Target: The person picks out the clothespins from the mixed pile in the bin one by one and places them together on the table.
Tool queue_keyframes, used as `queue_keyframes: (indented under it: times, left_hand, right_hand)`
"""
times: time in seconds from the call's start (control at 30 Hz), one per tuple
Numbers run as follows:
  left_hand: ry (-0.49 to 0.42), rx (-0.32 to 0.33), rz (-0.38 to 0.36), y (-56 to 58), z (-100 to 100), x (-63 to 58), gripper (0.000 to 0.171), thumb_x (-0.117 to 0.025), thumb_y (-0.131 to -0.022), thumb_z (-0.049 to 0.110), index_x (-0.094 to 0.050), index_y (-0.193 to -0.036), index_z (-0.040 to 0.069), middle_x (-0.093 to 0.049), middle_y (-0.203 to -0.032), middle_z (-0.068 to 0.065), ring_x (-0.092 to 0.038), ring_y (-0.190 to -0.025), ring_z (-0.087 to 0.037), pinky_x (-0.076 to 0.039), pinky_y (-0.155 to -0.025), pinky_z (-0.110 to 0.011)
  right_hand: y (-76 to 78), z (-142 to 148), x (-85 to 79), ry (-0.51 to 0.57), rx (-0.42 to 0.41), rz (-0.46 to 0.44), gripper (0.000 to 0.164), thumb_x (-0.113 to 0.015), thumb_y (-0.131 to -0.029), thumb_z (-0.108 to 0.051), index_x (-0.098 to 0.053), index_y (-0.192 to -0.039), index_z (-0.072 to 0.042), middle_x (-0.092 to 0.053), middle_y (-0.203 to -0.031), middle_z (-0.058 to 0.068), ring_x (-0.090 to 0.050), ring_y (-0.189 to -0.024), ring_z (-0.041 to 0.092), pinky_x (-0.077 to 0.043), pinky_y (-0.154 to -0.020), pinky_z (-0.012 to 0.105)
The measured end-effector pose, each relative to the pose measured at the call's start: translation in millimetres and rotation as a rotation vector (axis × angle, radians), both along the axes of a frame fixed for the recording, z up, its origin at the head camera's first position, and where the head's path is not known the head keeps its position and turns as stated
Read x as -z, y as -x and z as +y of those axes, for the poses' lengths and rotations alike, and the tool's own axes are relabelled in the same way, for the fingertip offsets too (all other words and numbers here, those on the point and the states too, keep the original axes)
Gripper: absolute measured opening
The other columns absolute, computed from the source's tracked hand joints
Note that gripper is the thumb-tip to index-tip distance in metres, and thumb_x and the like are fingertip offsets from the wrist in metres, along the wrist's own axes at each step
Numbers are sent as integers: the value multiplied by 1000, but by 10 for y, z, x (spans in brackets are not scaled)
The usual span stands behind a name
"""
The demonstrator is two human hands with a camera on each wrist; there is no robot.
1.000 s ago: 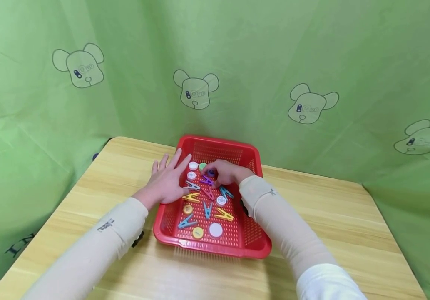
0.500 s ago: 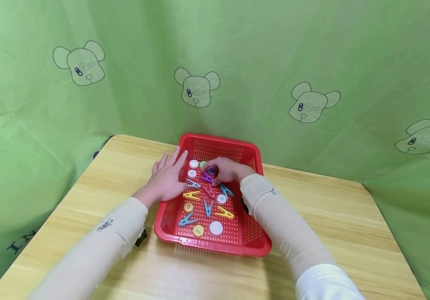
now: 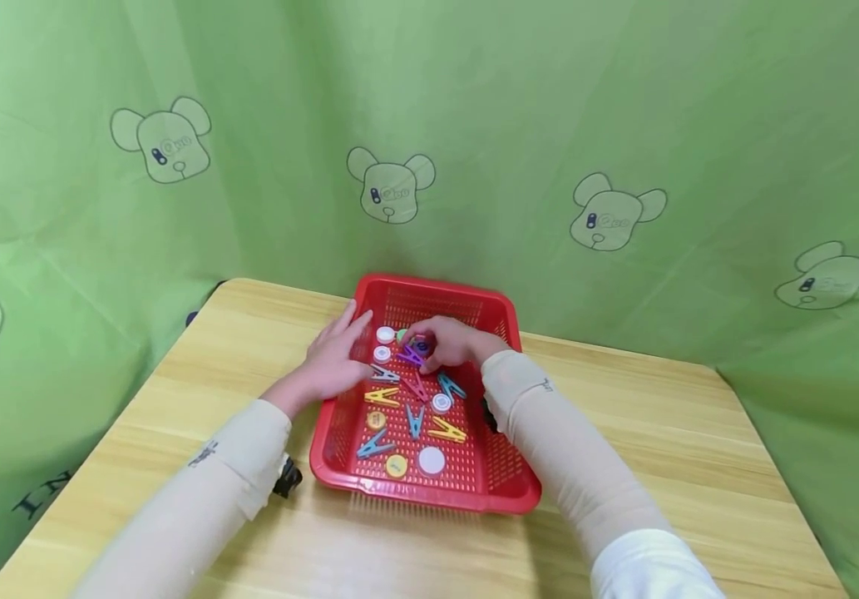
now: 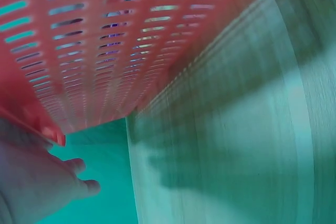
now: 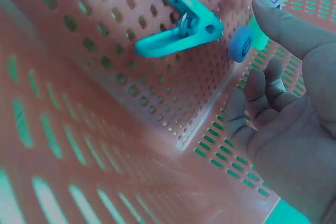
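Observation:
The red plastic basket point(image 3: 425, 504) holds bottle caps and clothespins spread over its floor. My right hand point(image 3: 450, 343) reaches inside and pinches a purple clothespin point(image 3: 412, 355) between thumb and fingers. Beside that grip lies a dark blue cap point(image 5: 240, 44), with a green cap point(image 3: 402, 336) behind it. In the right wrist view a teal clothespin point(image 5: 184, 22) lies away from the fingers. My left hand point(image 3: 332, 362) rests on the basket's left rim, fingers spread and thumb over the inside. From the left wrist, part of that hand point(image 4: 42, 182) shows by the slotted wall.
Nearer the front lie a pink clothespin point(image 3: 416, 386), yellow clothespins point(image 3: 447, 430), blue clothespins point(image 3: 375, 445), a yellow cap point(image 3: 396, 466) and a large white cap point(image 3: 431, 460). The basket stands on a wooden table point(image 3: 646, 449) against a green curtain point(image 3: 504, 166).
The purple clothespin has shifted slightly away from the grey one, up in the head view, with the right fingers on it. The left hand stays on the rim, its fingers drawn closer together.

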State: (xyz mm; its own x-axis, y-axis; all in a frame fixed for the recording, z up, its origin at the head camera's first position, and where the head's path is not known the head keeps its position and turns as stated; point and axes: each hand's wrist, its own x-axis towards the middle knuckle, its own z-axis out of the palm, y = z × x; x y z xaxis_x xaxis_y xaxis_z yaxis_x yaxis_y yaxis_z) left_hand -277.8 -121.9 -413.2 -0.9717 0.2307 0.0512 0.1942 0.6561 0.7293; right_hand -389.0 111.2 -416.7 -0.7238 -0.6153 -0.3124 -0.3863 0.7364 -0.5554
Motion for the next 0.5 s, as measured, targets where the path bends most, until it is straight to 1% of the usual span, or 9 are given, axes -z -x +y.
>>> queue_keyframes:
  times: [0.1, 0.23, 0.37, 0.5]
  left_hand:
    - [-42, -11, 0, -9, 4, 19, 100, -70, -77, 12, -16, -161, 12, 3, -167, -2, -6, -148, -40, -11, -114, -66]
    - [-19, -14, 27, -19, 18, 45, 104, -67, -76, 6, -8, -162, 10, 4, -167, -3, -6, -149, -39, -9, -115, -63]
    - [20, -13, 49, -18, 27, 59, 104, -64, -75, 5, -7, -161, 9, 4, -166, -4, -6, -148, -41, -7, -116, -62]
    - [2, -22, 45, -24, 21, 62, 104, -65, -75, 4, -8, -162, 11, 5, -166, -3, -6, -148, -40, -9, -116, -63]
  right_hand:
    - [-20, 31, -21, 24, 4, 4, 48, -79, -85, -8, -66, -130, -19, -59, -129, 11, -55, -119, 30, -49, -98, 46]
    - [-58, 90, -55, 38, 4, 16, 49, -78, -86, -9, -65, -132, -20, -58, -131, 12, -53, -120, 30, -49, -99, 47]
    - [-95, 149, -105, 56, 14, 16, 51, -78, -86, -10, -64, -134, -19, -56, -133, 12, -49, -122, 31, -50, -98, 49]
    - [-110, 185, -163, 80, 31, 6, 52, -78, -86, -10, -64, -135, -19, -54, -135, 12, -47, -124, 33, -50, -97, 50]
